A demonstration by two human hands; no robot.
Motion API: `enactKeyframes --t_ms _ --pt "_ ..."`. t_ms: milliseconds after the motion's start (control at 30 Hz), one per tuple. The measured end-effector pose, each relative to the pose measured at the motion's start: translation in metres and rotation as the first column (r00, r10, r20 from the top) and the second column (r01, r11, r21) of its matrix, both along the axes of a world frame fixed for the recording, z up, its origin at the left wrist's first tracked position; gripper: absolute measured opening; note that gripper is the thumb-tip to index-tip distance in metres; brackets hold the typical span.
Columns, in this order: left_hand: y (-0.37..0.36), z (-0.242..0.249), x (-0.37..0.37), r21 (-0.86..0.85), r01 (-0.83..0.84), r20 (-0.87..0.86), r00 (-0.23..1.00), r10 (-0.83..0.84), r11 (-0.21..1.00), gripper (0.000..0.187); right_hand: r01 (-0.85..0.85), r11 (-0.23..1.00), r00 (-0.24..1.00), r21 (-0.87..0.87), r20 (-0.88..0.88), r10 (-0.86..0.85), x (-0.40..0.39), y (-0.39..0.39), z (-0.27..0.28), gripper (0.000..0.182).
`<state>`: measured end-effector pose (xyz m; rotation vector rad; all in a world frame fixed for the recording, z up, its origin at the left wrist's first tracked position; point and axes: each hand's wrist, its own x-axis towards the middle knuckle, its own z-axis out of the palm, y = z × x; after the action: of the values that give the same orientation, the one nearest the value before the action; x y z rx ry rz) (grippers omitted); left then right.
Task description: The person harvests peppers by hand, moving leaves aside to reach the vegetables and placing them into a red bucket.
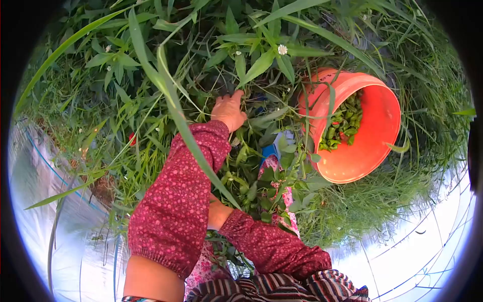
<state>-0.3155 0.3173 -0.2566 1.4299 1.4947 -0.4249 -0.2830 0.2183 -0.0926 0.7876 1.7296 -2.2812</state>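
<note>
My left hand [230, 111] reaches into the leafy plants, thumb and forefinger apart among the stems, the other fingers partly covered by leaves. Behind the left sleeve [173, 196] sits my right hand [218, 213], low by a pepper plant [245, 189]; its fingers are hidden. To the right of both hands, an orange bucket [375, 143] leans with its mouth toward me. Small green peppers [344, 123], a few of them red, lie inside it against the far wall.
Tall grass blades [173, 108] cross in front of my left arm. Weeds with small white flowers [282, 49] grow ahead. A red spot [132, 139] shows in the grass at left. Pale sheeting [60, 216] borders the plants on both sides.
</note>
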Motion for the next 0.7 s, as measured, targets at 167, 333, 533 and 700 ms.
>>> enactKeyframes --t_ms 167,333,533,700 --pt "-0.036 0.014 0.009 0.195 -0.157 0.178 0.976 0.122 0.968 0.038 0.040 0.968 0.999 -0.248 -0.018 -0.045 -0.007 -0.040 -0.018 0.060" --pt "-0.038 0.038 0.047 0.163 -0.072 0.147 0.988 0.048 0.984 0.050 -0.019 0.914 0.996 -0.405 0.071 0.052 0.006 -0.030 -0.008 0.061" --pt "-0.032 0.083 0.029 0.187 -0.187 0.369 0.923 0.108 0.964 0.038 -0.067 0.990 0.997 -0.121 0.028 0.071 0.009 -0.010 -0.006 0.049" --pt "-0.006 0.159 -0.057 0.038 -0.264 0.478 0.852 0.215 0.964 0.038 0.161 0.980 0.955 -0.120 -0.233 -0.186 -0.003 -0.008 -0.031 0.036"
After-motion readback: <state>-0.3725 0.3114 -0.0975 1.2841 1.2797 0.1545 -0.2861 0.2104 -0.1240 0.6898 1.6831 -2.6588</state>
